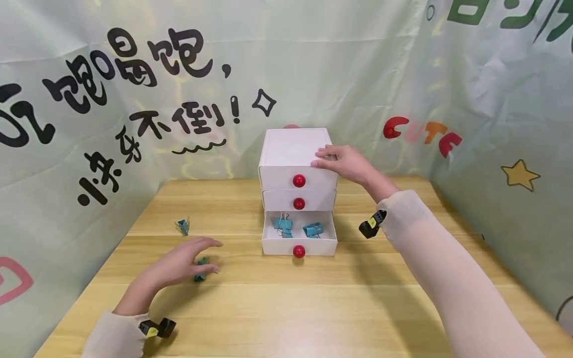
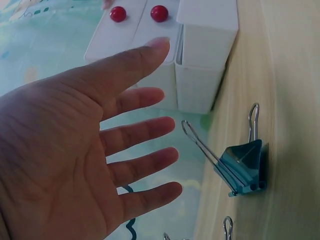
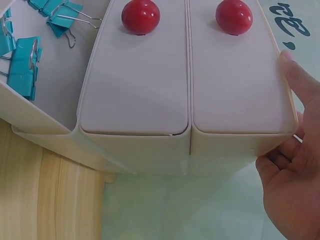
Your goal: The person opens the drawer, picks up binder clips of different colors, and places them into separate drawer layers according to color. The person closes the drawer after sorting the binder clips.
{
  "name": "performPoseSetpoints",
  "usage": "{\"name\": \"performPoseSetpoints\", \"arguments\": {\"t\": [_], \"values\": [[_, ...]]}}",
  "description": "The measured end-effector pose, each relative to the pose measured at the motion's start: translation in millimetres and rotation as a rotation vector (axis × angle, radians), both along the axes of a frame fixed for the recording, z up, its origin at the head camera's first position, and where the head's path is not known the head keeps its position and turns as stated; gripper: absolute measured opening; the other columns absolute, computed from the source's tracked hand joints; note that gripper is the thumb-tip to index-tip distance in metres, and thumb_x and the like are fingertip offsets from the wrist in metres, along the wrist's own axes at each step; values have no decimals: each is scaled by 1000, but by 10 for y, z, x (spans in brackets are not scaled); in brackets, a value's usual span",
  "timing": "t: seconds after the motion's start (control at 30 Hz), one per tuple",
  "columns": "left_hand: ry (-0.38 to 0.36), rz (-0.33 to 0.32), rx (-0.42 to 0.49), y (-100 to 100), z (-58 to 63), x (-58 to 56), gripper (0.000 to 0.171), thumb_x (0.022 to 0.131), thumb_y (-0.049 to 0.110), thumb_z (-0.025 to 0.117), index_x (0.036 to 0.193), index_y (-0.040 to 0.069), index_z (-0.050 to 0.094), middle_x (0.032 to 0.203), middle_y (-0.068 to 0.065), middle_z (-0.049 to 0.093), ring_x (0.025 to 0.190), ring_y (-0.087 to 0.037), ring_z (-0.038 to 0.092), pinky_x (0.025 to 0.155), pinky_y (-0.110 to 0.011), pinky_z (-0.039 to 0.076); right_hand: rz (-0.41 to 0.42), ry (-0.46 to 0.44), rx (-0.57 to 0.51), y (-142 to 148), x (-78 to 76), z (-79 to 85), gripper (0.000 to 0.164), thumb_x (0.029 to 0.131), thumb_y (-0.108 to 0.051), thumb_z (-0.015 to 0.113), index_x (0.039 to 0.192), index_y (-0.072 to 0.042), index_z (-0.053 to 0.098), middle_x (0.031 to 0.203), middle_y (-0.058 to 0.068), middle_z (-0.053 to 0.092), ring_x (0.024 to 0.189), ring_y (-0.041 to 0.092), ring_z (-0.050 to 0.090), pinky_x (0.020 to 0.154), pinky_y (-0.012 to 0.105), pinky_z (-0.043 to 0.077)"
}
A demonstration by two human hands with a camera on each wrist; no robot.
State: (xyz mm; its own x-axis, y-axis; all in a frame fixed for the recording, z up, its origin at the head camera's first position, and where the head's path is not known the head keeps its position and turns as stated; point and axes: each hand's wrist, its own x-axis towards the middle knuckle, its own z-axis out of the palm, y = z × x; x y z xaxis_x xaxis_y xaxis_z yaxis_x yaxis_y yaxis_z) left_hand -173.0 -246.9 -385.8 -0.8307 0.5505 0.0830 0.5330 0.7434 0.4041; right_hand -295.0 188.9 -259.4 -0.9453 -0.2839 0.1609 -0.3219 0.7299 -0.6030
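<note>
My left hand (image 1: 179, 266) hovers over the table with fingers spread and thumb apart, holding nothing. Below it is a teal binder clip (image 2: 242, 167), partly hidden by the hand in the head view. Another teal binder clip (image 1: 182, 226) lies farther back on the left. A white three-drawer box (image 1: 295, 146) with red round knobs stands at the middle back. Its bottom drawer (image 1: 277, 247) is pulled out, with several teal binder clips (image 3: 24, 67) inside. My right hand (image 1: 346, 161) rests on the box's top right front edge, thumb at the front and fingers on top.
The wooden table (image 1: 295, 313) extends around the box. A printed cloth (image 1: 349, 64) with lettering hangs behind and along both sides, close behind the box. The upper red knob (image 1: 299, 180) and middle red knob (image 1: 299, 203) sit on pushed-in drawers.
</note>
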Motion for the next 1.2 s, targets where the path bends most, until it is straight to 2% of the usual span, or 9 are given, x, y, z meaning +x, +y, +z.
{"name": "performPoseSetpoints", "arguments": {"t": [0.2,0.43,0.67,0.8,1.03,1.2], "values": [[-21,-6,29,-37,-62,6,64,86,42,74,138,11,53,139,-11,51,127,-34,48,101,-54,41,6,-2,-20,-17,2,18,70,86,-57,67,137,-10,58,151,7,43,143,28,30,112,50,30],[-51,-24,22,-107,-188,50,69,84,46,74,138,9,52,140,-14,50,129,-37,46,102,-56,39,8,-12,-24,-18,19,-59,68,86,-56,68,136,-11,59,150,7,44,142,29,31,111,50,32],[-94,-18,4,-190,-278,84,75,79,51,76,137,8,54,136,-11,55,126,-36,50,101,-54,41,13,7,-19,-38,59,-57,67,87,-56,67,137,-12,58,151,7,43,143,29,30,112,50,30],[-109,10,-9,-211,-295,62,73,79,50,77,133,7,56,131,-11,58,122,-36,53,99,-53,43,26,21,-16,-53,69,-22,68,88,-57,65,138,-11,58,151,7,42,143,29,30,112,49,29],[-119,73,-20,-204,-308,-11,59,80,47,77,126,13,63,122,-3,63,109,-25,60,89,-46,50,13,13,-20,-20,75,-14,65,89,-54,65,138,-11,57,151,7,42,143,28,30,113,49,29],[-135,68,-13,-182,-288,-44,62,75,45,82,125,12,63,120,-3,64,105,-22,60,88,-43,50,9,23,-24,9,41,-39,67,88,-57,65,137,-12,58,151,7,42,142,28,30,112,48,30]]}}
